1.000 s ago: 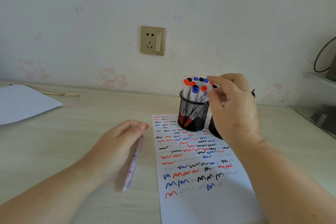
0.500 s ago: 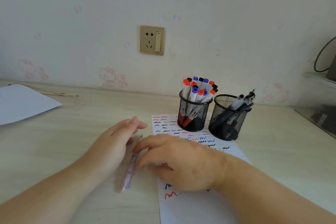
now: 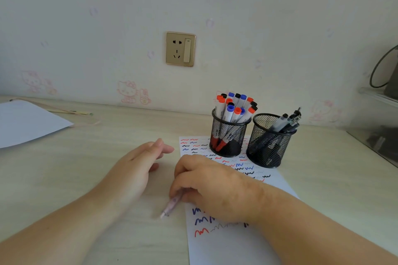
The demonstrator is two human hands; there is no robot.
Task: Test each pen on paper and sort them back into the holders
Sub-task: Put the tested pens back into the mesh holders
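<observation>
Pale wood-grain desk (image 3: 64, 178) is backed by a light wall carrying a gold socket plate (image 3: 180, 49) and faint cartoon stickers. A sheet of test paper (image 3: 226, 247), covered in red, blue and black squiggles, is laid on the desk, and two black mesh holders are stood on its far end: the left holder (image 3: 228, 135) is packed with capped markers (image 3: 234, 106), and the right holder (image 3: 269, 142) is loaded with a few dark pens (image 3: 286, 121). A second blank sheet (image 3: 25, 122) is seen at the far left.

A pink pen (image 3: 172, 204) is pinched by the curled fingers of the right hand (image 3: 211, 187) at the paper's left edge, with its lower end left sticking out toward the viewer. The left hand (image 3: 137, 165) is held flat and relaxed just beside it, with nothing gripped.

The step in hand is judged to be the pick-up of this pen for testing. It is best lifted clear and turned into a writing hold, with its tip exposed if it is capped or retracted; which, cannot be told. A short stroke should be drawn on the unmarked lower part of the sheet, which can be steadied by the free hand.
</observation>
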